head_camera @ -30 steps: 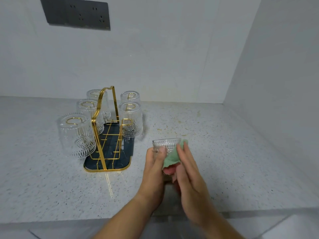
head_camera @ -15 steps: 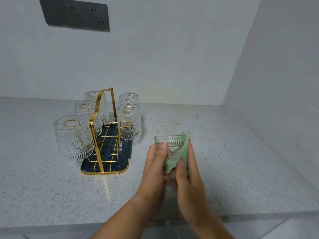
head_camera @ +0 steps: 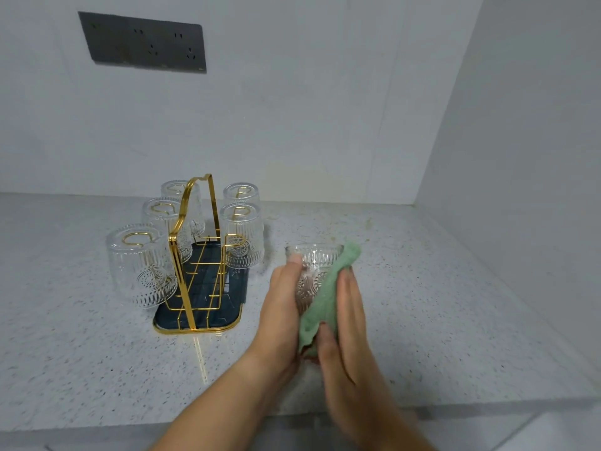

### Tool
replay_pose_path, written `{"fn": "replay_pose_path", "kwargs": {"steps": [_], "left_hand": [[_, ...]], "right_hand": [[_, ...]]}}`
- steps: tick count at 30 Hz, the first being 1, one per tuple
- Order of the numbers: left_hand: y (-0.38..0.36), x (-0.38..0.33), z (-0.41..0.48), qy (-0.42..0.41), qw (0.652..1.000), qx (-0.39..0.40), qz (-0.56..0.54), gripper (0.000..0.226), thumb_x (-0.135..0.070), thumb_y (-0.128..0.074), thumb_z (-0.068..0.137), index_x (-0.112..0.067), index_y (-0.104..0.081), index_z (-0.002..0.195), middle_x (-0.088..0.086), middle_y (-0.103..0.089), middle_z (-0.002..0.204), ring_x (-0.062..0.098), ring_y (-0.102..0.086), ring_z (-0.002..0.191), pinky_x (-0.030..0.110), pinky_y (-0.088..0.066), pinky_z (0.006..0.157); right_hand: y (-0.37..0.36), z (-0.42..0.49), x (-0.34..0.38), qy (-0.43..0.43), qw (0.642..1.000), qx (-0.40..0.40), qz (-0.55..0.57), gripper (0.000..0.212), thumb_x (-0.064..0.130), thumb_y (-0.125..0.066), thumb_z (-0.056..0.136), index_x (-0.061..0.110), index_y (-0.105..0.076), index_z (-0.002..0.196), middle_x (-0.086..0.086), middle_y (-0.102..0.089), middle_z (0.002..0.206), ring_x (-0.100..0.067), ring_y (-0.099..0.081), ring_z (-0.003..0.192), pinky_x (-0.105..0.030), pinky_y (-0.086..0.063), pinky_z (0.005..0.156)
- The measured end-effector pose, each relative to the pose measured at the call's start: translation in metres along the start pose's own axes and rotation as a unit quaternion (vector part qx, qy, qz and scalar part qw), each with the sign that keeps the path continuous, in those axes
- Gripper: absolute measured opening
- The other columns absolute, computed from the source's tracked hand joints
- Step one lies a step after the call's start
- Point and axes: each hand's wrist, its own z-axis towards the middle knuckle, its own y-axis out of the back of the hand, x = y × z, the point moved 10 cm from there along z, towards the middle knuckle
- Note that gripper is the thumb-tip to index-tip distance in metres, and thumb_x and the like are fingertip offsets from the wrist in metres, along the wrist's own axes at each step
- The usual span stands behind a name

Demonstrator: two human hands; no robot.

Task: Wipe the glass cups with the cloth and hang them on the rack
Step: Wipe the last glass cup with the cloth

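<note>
We hold the glass cup [head_camera: 313, 266] above the desk [head_camera: 439, 304], just right of the rack [head_camera: 182, 255]. Our left hand [head_camera: 281, 307] wraps its side, while our right hand [head_camera: 346, 317] lies flat, fingers straight, pressing the cloth [head_camera: 325, 297] against it. If the rubbing pushes too hard, the glass may slip from that single grip and drop, or strike the hung cups [head_camera: 242, 236].
</note>
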Motion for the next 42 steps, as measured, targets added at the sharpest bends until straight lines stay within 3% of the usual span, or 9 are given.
{"fn": "replay_pose_path", "kwargs": {"steps": [3, 8, 14, 17, 19, 23, 31, 37, 42], "left_hand": [[-0.009, 0.005, -0.006, 0.004, 0.999, 0.036, 0.014, 0.094, -0.07, -0.066, 0.083, 0.005, -0.052, 0.139, 0.023, -0.067, 0.098, 0.023, -0.072, 0.075, 0.027, -0.056, 0.055], [-0.033, 0.007, -0.02, 0.03, 0.995, 0.099, 0.004, 0.055, -0.051, -0.052, 0.099, -0.01, -0.067, 0.133, 0.014, -0.076, 0.121, 0.028, -0.075, 0.108, 0.04, -0.062, 0.086], [-0.011, -0.001, -0.01, 0.043, 0.999, 0.016, -0.007, 0.092, -0.073, -0.073, 0.076, -0.002, -0.064, 0.133, 0.029, -0.067, 0.132, 0.04, -0.068, 0.122, 0.052, -0.053, 0.107], [-0.008, -0.008, -0.007, -0.017, 0.999, -0.004, 0.039, 0.111, -0.083, -0.076, 0.065, 0.0, -0.05, 0.134, 0.024, -0.067, 0.108, 0.035, -0.074, 0.091, 0.055, -0.064, 0.075], [-0.02, -0.007, -0.013, -0.027, 0.999, 0.035, 0.031, 0.095, -0.073, -0.07, 0.081, 0.005, -0.049, 0.131, 0.015, -0.066, 0.094, 0.024, -0.07, 0.074, 0.036, -0.057, 0.055], [-0.037, -0.001, -0.019, 0.0, 0.995, 0.091, 0.043, 0.058, -0.056, -0.052, 0.101, -0.012, -0.064, 0.137, 0.011, -0.074, 0.128, 0.025, -0.073, 0.115, 0.037, -0.058, 0.087], [-0.015, -0.011, -0.007, 0.0, 1.0, 0.015, 0.002, 0.063, -0.059, -0.082, 0.072, -0.017, -0.05, 0.105, -0.001, -0.072, 0.082, 0.017, -0.071, 0.08, 0.036, -0.056, 0.078], [-0.037, 0.01, -0.017, 0.076, 0.993, 0.087, -0.037, 0.06, -0.052, -0.065, 0.091, -0.008, -0.069, 0.131, 0.015, -0.075, 0.118, 0.025, -0.073, 0.095, 0.038, -0.059, 0.08], [-0.018, 0.004, -0.008, 0.052, 0.998, 0.029, -0.013, 0.082, -0.057, -0.08, 0.074, -0.007, -0.055, 0.134, 0.016, -0.073, 0.107, 0.029, -0.075, 0.094, 0.042, -0.064, 0.077]], "right_hand": [[0.012, 0.011, -0.001, -0.023, 0.999, -0.004, 0.03, 0.057, 0.045, -0.029, 0.102, 0.066, -0.003, 0.148, 0.03, 0.002, 0.166, 0.008, -0.001, 0.153, -0.01, -0.01, 0.122], [0.033, 0.032, -0.011, -0.077, 0.983, -0.035, 0.163, 0.055, 0.054, -0.035, 0.099, 0.068, -0.014, 0.148, 0.025, -0.018, 0.166, -0.003, -0.026, 0.152, -0.045, -0.027, 0.125], [0.003, -0.007, 0.005, 0.016, 0.999, 0.027, -0.037, 0.06, 0.063, -0.021, 0.101, 0.062, 0.013, 0.15, 0.024, 0.018, 0.167, 0.002, 0.011, 0.155, -0.014, -0.001, 0.123], [0.014, 0.005, 0.001, -0.017, 1.0, 0.017, 0.003, 0.058, 0.058, -0.025, 0.099, 0.06, 0.003, 0.15, 0.029, 0.008, 0.167, 0.006, 0.005, 0.154, -0.016, -0.004, 0.125], [0.027, 0.021, -0.004, -0.05, 0.996, -0.012, 0.067, 0.059, 0.06, -0.029, 0.096, 0.064, -0.005, 0.149, 0.029, -0.003, 0.166, 0.003, -0.008, 0.154, -0.033, -0.017, 0.128], [0.04, 0.035, -0.012, -0.076, 0.985, -0.039, 0.151, 0.06, 0.063, -0.035, 0.094, 0.069, -0.01, 0.148, 0.023, -0.018, 0.166, -0.006, -0.026, 0.153, -0.047, -0.028, 0.124], [0.009, -0.002, 0.006, 0.018, 0.999, 0.033, -0.017, 0.055, 0.059, -0.02, 0.103, 0.063, 0.009, 0.15, 0.023, 0.019, 0.167, 0.004, 0.012, 0.154, -0.009, -0.003, 0.121], [0.042, 0.041, -0.015, -0.103, 0.979, -0.03, 0.174, 0.054, 0.064, -0.033, 0.1, 0.064, -0.013, 0.15, 0.013, -0.036, 0.162, -0.006, -0.049, 0.14, -0.041, -0.043, 0.117], [0.012, 0.004, -0.006, -0.024, 0.999, 0.038, 0.001, 0.066, 0.058, -0.025, 0.098, 0.053, 0.01, 0.154, 0.024, 0.009, 0.168, 0.0, 0.002, 0.156, -0.038, -0.014, 0.129]]}}
